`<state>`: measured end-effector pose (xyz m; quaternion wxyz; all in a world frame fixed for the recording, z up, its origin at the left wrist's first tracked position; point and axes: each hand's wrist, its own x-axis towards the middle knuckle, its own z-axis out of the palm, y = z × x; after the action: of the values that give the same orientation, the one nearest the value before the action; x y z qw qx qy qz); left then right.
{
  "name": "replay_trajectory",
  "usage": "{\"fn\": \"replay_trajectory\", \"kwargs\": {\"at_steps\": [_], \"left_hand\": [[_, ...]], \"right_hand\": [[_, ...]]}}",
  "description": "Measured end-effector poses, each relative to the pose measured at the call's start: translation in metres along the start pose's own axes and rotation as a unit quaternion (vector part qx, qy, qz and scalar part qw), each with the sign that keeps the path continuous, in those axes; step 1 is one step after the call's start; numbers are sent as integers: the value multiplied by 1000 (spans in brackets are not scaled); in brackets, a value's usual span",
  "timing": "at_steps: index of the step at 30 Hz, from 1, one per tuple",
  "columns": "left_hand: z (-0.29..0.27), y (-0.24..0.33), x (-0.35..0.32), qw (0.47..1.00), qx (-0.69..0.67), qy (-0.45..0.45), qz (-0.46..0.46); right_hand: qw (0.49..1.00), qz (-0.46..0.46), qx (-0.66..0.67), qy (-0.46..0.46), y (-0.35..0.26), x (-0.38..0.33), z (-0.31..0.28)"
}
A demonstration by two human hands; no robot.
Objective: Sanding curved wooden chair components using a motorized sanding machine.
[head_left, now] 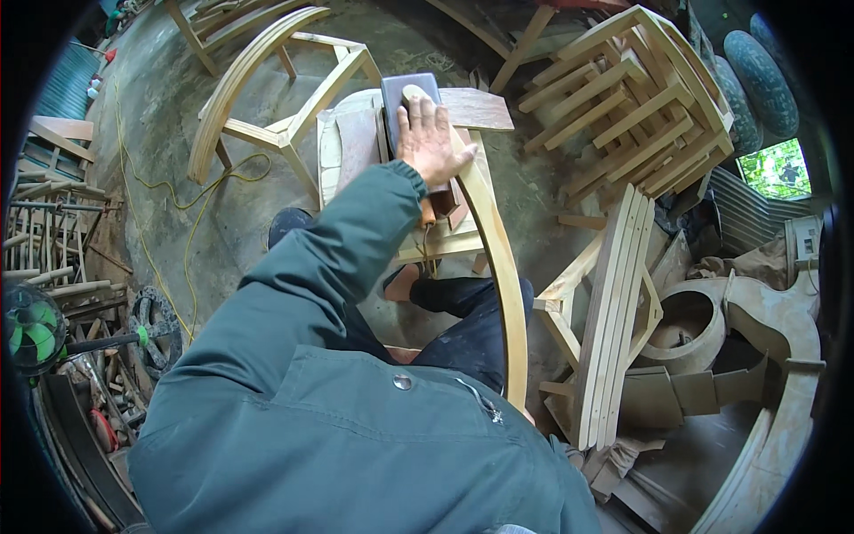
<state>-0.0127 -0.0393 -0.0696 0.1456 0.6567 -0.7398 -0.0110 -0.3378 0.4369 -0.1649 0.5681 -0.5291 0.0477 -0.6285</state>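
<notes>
My left hand [433, 141] lies over the upper end of a long curved wooden piece [506, 276], fingers along it and thumb out at its right side. The piece's rounded tip rests on a flat grey-purple surface [411, 83], which looks like the belt of an upturned sander. Below my wrist an orange handle [427, 212] with a cord shows. This tool sits on a low wooden stand [463, 242]. The curved piece runs down toward my right side. Only a sliver of my right hand [529, 416] shows beside its lower end; the jacket hides its fingers.
A curved wooden frame [260, 133] stands at the far left, a stack of frames [636, 107] at the far right. Near my right lies another slatted frame [614, 320]. A yellow cord [189, 267] crosses the floor; a fan [34, 325] stands at left.
</notes>
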Motion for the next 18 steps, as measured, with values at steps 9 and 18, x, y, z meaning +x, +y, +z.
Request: {"fn": "replay_trajectory", "kwargs": {"at_steps": [9,18], "left_hand": [[-6,-100,106,997,18,-60,-51],[-12,-159,163,971,-151,-91,-161]], "right_hand": [[767,573,-169,234,3,166,-5],[823,500,-197,182,43,236,-32]]}}
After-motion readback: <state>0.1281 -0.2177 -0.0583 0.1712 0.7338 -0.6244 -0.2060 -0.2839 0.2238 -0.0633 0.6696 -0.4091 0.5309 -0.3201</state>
